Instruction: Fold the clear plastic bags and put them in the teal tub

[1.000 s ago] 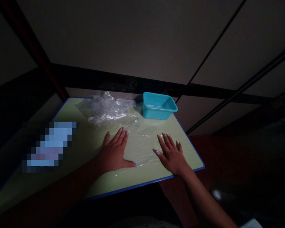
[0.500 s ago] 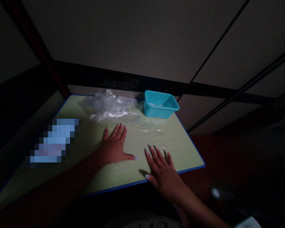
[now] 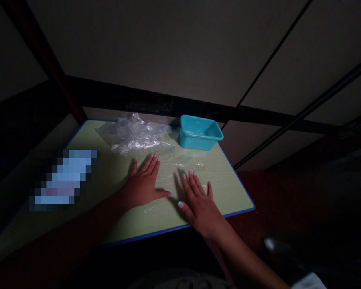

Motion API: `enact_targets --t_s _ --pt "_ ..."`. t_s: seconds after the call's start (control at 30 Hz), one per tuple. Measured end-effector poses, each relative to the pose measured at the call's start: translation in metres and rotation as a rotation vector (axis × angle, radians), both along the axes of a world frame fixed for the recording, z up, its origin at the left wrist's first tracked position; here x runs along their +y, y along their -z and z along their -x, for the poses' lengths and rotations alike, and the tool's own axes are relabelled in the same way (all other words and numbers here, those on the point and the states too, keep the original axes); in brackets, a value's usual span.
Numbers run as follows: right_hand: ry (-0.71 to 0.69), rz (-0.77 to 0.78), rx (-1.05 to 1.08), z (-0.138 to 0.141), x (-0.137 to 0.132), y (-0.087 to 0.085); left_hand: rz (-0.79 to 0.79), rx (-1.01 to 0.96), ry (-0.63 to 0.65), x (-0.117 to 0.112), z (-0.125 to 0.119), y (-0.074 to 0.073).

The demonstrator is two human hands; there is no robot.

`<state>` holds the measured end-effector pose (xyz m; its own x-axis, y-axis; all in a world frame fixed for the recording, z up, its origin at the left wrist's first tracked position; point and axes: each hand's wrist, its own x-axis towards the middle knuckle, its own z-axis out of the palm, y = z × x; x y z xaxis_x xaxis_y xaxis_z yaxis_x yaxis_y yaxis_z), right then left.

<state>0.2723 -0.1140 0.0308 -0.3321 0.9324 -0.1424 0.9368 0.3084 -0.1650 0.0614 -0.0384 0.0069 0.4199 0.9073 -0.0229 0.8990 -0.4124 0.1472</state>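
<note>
My left hand lies flat with fingers spread on a clear plastic sheet spread over the pale green table. Just to its right, my right hand also rests flat and open on the same sheet, close to the table's near edge. Neither hand holds anything. The sheet is hard to see in the dim light.
A crumpled heap of clear plastic bags lies at the back of the table. A teal plastic tub stands at the back right corner. A blurred bluish patch covers part of the left side. Walls rise close behind.
My right hand has slid left and toward me across the sheet, ending close beside my left hand. The left hand has stayed put.
</note>
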Motion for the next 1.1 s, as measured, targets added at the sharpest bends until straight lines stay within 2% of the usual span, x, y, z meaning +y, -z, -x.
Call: enact_targets --t_s 0.13,0.23,0.37,0.53,0.67,0.77,0.97,1.1 --pt "-0.084 0.025 0.052 0.034 0.022 0.007 0.028 0.022 0.042 0.002 0.004 0.006" --pt "-0.08 0.003 0.044 0.036 0.027 0.014 0.037 0.027 0.034 0.002 0.004 0.008" --pt "-0.031 -0.018 -0.013 0.013 0.021 0.018 0.058 0.013 0.016 0.002 0.002 0.005" --pt "0.11 -0.012 -0.098 -0.025 0.006 0.019 0.085 0.005 0.015 0.002 0.002 0.004" --pt "0.142 -0.009 -0.12 -0.044 -0.001 0.019 0.088 -0.011 0.017 0.001 0.003 0.003" --pt "0.025 -0.007 -0.078 -0.04 0.004 0.01 0.095 -0.026 0.028 -0.001 0.003 0.002" --pt "-0.46 0.138 0.073 0.0 0.043 -0.018 0.084 -0.027 0.1 -0.01 0.001 0.003" --pt "-0.531 0.134 0.088 0.023 0.081 -0.012 -0.015 0.014 -0.024 -0.011 -0.001 0.005"
